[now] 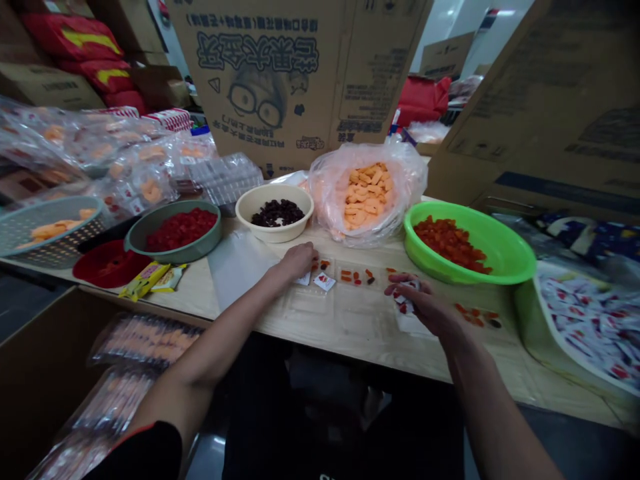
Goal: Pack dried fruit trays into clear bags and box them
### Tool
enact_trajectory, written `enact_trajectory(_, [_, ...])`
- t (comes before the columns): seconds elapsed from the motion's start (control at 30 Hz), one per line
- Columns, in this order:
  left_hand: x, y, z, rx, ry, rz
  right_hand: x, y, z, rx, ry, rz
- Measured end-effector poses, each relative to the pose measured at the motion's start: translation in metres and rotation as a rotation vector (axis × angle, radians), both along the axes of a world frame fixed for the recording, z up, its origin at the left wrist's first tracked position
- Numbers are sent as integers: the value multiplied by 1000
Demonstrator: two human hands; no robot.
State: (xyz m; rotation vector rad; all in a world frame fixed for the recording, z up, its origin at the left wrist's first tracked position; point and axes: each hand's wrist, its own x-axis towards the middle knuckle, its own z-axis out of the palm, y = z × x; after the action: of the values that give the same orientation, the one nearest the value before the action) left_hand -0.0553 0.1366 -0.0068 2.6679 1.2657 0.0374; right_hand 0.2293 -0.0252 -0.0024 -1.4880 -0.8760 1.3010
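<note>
The right hand (417,303) is half closed, its fingers pinching a white-and-red sachet (406,298) whose long axis seems to run away from the person, though the fingers hide much of it. The left hand (297,261) curls loosely on a clear plastic tray (350,320), holding nothing that shows, just beside two small white sachets (325,282). Red and orange candied fruit pieces (346,275) lie between the hands; a green basin (465,243) stands beyond the right hand.

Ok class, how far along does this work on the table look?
Done: small fruit pieces lie in rows on the clear plastic tray. In hand: the right hand holds a red-and-white sachet; the left hand rests near another sachet. Left: the green basin and white bowl hold more fruit.
</note>
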Motion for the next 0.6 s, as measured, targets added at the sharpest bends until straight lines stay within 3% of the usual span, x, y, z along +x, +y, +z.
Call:
enact_trajectory(0.2, [2,11,-9,-15,40,-58,1,-14,-10,48,-89,80])
enact_trajectory(0.4, [3,10,-7,36,5,13,-12,4,-16,41,-372,-28])
enact_trajectory(0.5, [13,-1,-3,86,-16,91,-19,17,-16,86,-633,96])
enact_trajectory(0.6, [36,-18,1,99,-64,-3,-22,25,-14,173,-813,215])
